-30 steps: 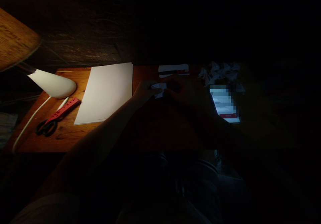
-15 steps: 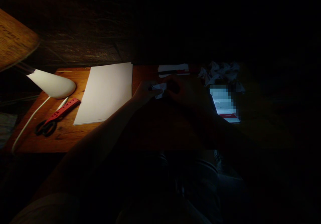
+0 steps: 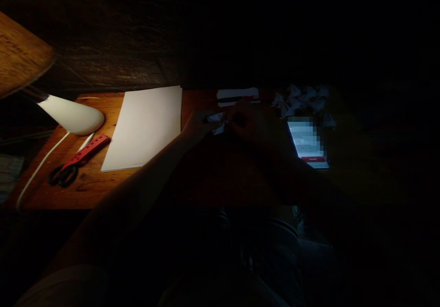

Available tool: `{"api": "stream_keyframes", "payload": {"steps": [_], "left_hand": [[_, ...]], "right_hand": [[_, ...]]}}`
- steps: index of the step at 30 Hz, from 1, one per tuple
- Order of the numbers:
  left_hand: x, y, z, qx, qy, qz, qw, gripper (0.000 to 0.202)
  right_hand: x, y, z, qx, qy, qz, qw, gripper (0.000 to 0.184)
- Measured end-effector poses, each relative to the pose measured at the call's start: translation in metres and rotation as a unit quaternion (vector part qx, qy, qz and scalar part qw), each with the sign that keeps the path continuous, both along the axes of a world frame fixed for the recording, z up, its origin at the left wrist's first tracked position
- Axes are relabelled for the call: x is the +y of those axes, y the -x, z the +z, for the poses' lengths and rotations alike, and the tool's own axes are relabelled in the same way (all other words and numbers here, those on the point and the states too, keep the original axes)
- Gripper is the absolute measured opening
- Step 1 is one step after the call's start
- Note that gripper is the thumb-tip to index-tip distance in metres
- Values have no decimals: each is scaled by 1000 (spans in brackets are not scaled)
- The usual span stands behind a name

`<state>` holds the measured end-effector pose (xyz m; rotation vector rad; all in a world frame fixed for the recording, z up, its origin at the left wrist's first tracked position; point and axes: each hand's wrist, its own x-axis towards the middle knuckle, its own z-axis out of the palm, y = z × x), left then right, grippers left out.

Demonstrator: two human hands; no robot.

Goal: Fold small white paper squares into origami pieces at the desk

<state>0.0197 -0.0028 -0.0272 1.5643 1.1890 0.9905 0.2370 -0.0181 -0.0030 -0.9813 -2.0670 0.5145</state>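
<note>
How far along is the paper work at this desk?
Done, apparently: crumpled paper pieces lie heaped beyond the lit phone. In hand: the left hand and right hand pinch a small white paper between them. Left: the stack of white sheets lies flat and uncreased, the scissors untouched beside it.

One table (image 3: 103, 192). On it, one stack (image 3: 146, 126) of white sheets; the sheets in it cannot be counted.

Left of the stack:
- one lamp (image 3: 74, 116)
- one cord (image 3: 41, 165)
- one pair of scissors (image 3: 74, 162)
- one thin white pen (image 3: 85, 142)

Right of the stack: two hands, the left hand (image 3: 197, 126) and the right hand (image 3: 256, 123), both pinching one small scrap (image 3: 217, 118) of paper.

Further right of the stack:
- one flat white-and-red packet (image 3: 238, 94)
- one lit phone (image 3: 307, 143)
- one heap (image 3: 302, 98) of crumpled paper balls, too dark to count
</note>
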Motion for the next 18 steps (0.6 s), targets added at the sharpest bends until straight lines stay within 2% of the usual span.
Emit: {"api": "stream_keyframes", "payload": {"steps": [10, 18], "left_hand": [[0, 1, 2, -11, -9, -9, 1000, 21], [-5, 1, 14, 10, 20, -60, 998, 20]], "right_hand": [[4, 1, -7, 49, 33, 12, 998, 3], [6, 1, -11, 90, 55, 29, 994, 4]]}}
